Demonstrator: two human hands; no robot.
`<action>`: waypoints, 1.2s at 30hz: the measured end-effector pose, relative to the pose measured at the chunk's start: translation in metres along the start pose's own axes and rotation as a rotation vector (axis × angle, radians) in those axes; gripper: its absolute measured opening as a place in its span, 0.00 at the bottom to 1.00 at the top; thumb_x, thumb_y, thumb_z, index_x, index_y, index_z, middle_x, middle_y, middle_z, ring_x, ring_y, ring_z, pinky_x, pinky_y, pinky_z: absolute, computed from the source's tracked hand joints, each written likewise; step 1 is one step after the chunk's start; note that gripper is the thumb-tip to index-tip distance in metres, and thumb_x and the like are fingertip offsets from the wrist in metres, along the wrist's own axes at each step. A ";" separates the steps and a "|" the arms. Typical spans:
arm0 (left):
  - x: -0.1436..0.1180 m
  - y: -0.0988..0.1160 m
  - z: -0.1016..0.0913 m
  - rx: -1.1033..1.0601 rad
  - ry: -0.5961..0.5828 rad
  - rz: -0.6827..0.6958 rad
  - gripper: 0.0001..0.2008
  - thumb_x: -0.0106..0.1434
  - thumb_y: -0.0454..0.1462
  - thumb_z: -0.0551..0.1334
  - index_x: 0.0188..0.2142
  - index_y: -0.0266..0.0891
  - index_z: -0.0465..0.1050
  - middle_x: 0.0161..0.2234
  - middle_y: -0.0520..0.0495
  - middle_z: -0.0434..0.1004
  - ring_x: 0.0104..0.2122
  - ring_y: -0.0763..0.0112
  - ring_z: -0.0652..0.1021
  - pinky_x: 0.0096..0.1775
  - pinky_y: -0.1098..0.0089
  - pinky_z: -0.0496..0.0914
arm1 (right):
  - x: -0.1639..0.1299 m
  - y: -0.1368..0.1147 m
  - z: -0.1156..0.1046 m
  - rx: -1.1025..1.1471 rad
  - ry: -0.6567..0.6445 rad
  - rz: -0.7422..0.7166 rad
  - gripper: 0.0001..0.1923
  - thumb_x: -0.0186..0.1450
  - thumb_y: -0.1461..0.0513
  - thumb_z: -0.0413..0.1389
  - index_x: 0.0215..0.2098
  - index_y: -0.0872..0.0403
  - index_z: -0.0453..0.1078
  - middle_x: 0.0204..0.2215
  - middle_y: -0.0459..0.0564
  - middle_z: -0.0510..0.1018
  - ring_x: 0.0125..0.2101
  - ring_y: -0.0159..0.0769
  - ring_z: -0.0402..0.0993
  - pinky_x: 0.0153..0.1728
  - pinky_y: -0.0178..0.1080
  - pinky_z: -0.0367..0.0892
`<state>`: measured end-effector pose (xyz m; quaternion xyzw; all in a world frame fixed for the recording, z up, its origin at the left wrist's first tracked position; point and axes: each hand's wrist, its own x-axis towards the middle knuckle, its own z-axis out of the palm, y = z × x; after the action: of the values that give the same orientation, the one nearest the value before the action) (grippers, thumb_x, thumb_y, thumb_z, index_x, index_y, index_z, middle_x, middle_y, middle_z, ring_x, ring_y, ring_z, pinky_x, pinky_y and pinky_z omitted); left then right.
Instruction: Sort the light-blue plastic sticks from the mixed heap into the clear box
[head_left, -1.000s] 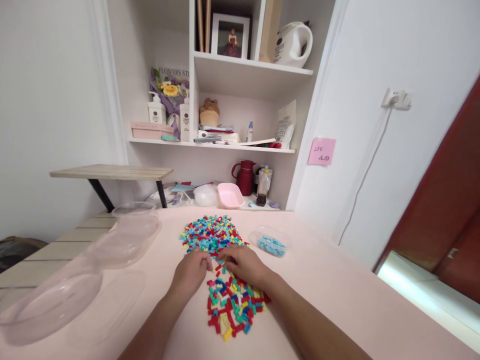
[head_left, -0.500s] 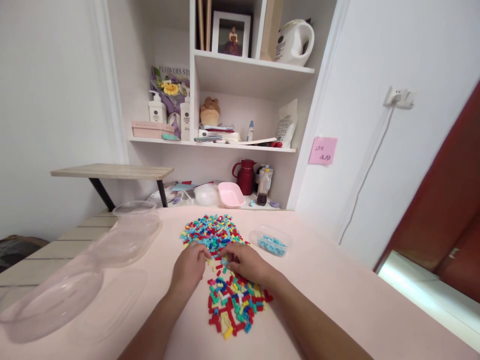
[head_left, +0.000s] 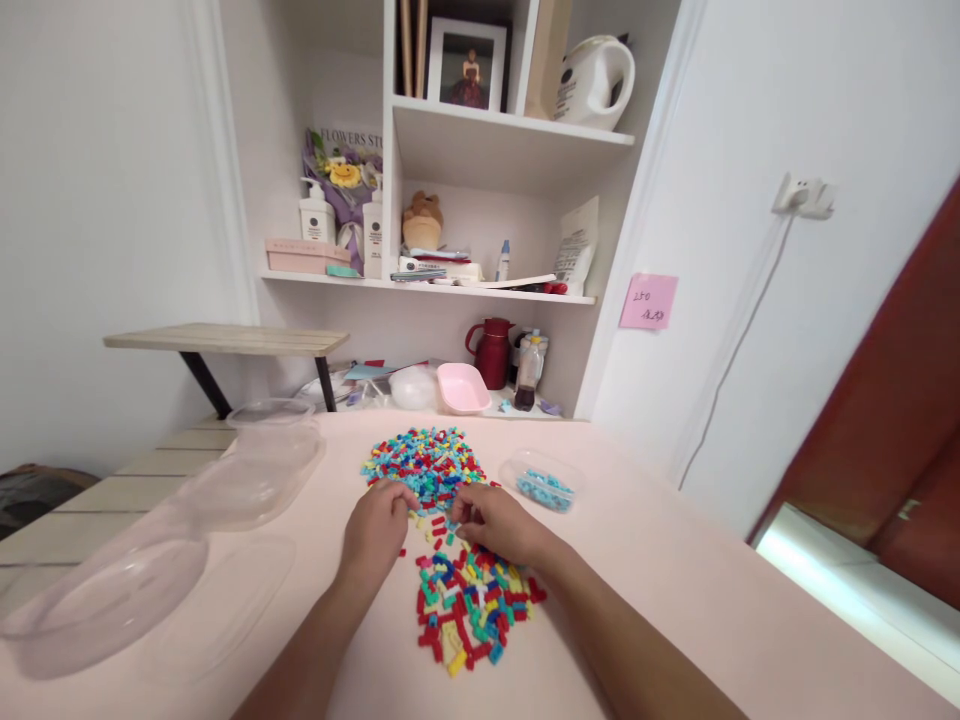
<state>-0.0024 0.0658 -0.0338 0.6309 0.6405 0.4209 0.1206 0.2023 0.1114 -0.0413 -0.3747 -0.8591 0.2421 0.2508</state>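
A far pile of small mixed-colour toy building bricks (head_left: 424,460) lies on the pink tabletop. My left hand (head_left: 379,525) rests at its near left edge, fingers curled in; whatever they pinch is hidden. Across a narrow gap, my right hand (head_left: 491,522) is at the near right edge with bent fingers drawn together. Anything in them is too small to make out. Between the hands lie a few loose red and yellow bricks (head_left: 439,532). Closer to me is a second, spread-out pile of bricks (head_left: 476,610), mostly red, yellow, green and blue.
A clear tub (head_left: 574,480) holding light-blue bricks stands right of the far pile. Clear containers (head_left: 112,600) and a clear lid (head_left: 225,610) line the left side. A pink basin (head_left: 463,390), a red jug (head_left: 493,352) and a bottle (head_left: 528,375) stand at the back, below shelves.
My hands have moved slightly apart, the right one a little to the right. A red brick now shows on the table beside my left hand.
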 end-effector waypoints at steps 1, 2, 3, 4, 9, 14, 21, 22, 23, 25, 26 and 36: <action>0.000 0.000 0.000 0.001 0.000 -0.002 0.16 0.57 0.29 0.49 0.24 0.42 0.73 0.28 0.54 0.74 0.24 0.76 0.73 0.29 0.73 0.66 | 0.000 0.000 0.000 -0.004 -0.006 0.001 0.08 0.55 0.68 0.58 0.33 0.53 0.71 0.30 0.42 0.74 0.28 0.28 0.67 0.28 0.30 0.59; 0.000 0.000 0.000 0.001 0.001 -0.005 0.16 0.57 0.29 0.49 0.24 0.42 0.73 0.28 0.54 0.74 0.24 0.77 0.72 0.29 0.73 0.66 | 0.001 0.001 -0.001 -0.006 -0.010 0.005 0.08 0.55 0.69 0.58 0.33 0.53 0.71 0.30 0.42 0.74 0.28 0.28 0.67 0.29 0.30 0.59; 0.000 0.000 0.000 0.002 0.001 -0.007 0.16 0.57 0.29 0.49 0.24 0.42 0.73 0.28 0.54 0.74 0.23 0.77 0.72 0.29 0.73 0.66 | 0.001 0.001 -0.001 -0.006 -0.012 0.010 0.09 0.55 0.69 0.58 0.34 0.53 0.71 0.30 0.42 0.74 0.28 0.28 0.67 0.29 0.30 0.59; 0.000 0.000 0.000 0.003 0.000 -0.008 0.16 0.57 0.29 0.49 0.24 0.42 0.73 0.29 0.54 0.74 0.23 0.77 0.72 0.29 0.73 0.66 | 0.002 0.001 -0.001 -0.007 -0.014 0.015 0.09 0.55 0.68 0.58 0.34 0.52 0.72 0.30 0.42 0.74 0.28 0.29 0.67 0.29 0.30 0.59; 0.000 0.000 0.000 0.005 -0.015 -0.011 0.16 0.57 0.29 0.49 0.24 0.42 0.73 0.28 0.54 0.73 0.22 0.78 0.71 0.27 0.74 0.65 | 0.002 -0.003 0.000 -0.068 -0.006 0.015 0.10 0.57 0.67 0.58 0.38 0.51 0.73 0.31 0.44 0.75 0.31 0.31 0.69 0.32 0.32 0.61; 0.000 0.000 0.000 0.010 -0.020 -0.009 0.16 0.57 0.28 0.49 0.24 0.42 0.73 0.27 0.54 0.72 0.22 0.78 0.71 0.27 0.74 0.64 | -0.001 -0.011 -0.003 -0.125 -0.008 0.002 0.10 0.58 0.66 0.58 0.38 0.50 0.74 0.34 0.45 0.75 0.34 0.32 0.70 0.35 0.32 0.61; 0.000 -0.001 -0.001 0.012 -0.010 -0.002 0.16 0.56 0.28 0.49 0.24 0.42 0.74 0.29 0.54 0.74 0.23 0.78 0.71 0.28 0.74 0.65 | 0.000 -0.014 -0.002 -0.185 0.021 -0.038 0.07 0.57 0.68 0.58 0.32 0.50 0.75 0.33 0.45 0.76 0.36 0.33 0.71 0.37 0.32 0.61; 0.000 -0.001 -0.001 0.012 -0.009 -0.001 0.16 0.56 0.29 0.49 0.24 0.42 0.74 0.29 0.54 0.75 0.23 0.78 0.72 0.28 0.74 0.66 | 0.000 -0.013 -0.002 -0.184 0.031 -0.043 0.07 0.57 0.67 0.58 0.32 0.50 0.75 0.33 0.45 0.76 0.35 0.33 0.71 0.36 0.32 0.61; -0.001 -0.001 -0.001 0.011 -0.009 0.001 0.16 0.56 0.29 0.49 0.24 0.42 0.74 0.29 0.54 0.75 0.23 0.77 0.72 0.28 0.74 0.66 | 0.001 -0.012 -0.005 -0.182 0.051 -0.047 0.06 0.57 0.67 0.58 0.32 0.50 0.75 0.33 0.45 0.76 0.34 0.33 0.71 0.36 0.32 0.61; -0.001 -0.001 -0.001 0.008 -0.008 0.002 0.16 0.56 0.29 0.49 0.24 0.42 0.74 0.30 0.54 0.75 0.24 0.77 0.72 0.27 0.74 0.66 | 0.001 -0.009 -0.013 -0.170 0.129 -0.053 0.06 0.58 0.66 0.57 0.32 0.50 0.75 0.33 0.45 0.76 0.33 0.32 0.70 0.35 0.33 0.61; -0.001 -0.001 -0.001 0.004 -0.008 0.003 0.16 0.56 0.29 0.49 0.24 0.43 0.74 0.30 0.54 0.75 0.23 0.77 0.72 0.27 0.74 0.66 | 0.001 -0.006 -0.019 -0.160 0.183 -0.053 0.06 0.59 0.66 0.57 0.32 0.50 0.75 0.33 0.46 0.76 0.32 0.32 0.70 0.35 0.33 0.61; 0.000 -0.002 -0.002 -0.009 -0.005 0.003 0.15 0.55 0.30 0.49 0.25 0.43 0.74 0.24 0.54 0.73 0.22 0.74 0.72 0.24 0.73 0.65 | -0.018 0.040 -0.078 -0.233 0.792 0.306 0.09 0.61 0.61 0.52 0.36 0.50 0.74 0.33 0.47 0.74 0.29 0.33 0.71 0.32 0.36 0.63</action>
<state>-0.0047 0.0651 -0.0344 0.6325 0.6371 0.4225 0.1245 0.2818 0.1393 -0.0104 -0.5875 -0.6529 0.0157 0.4779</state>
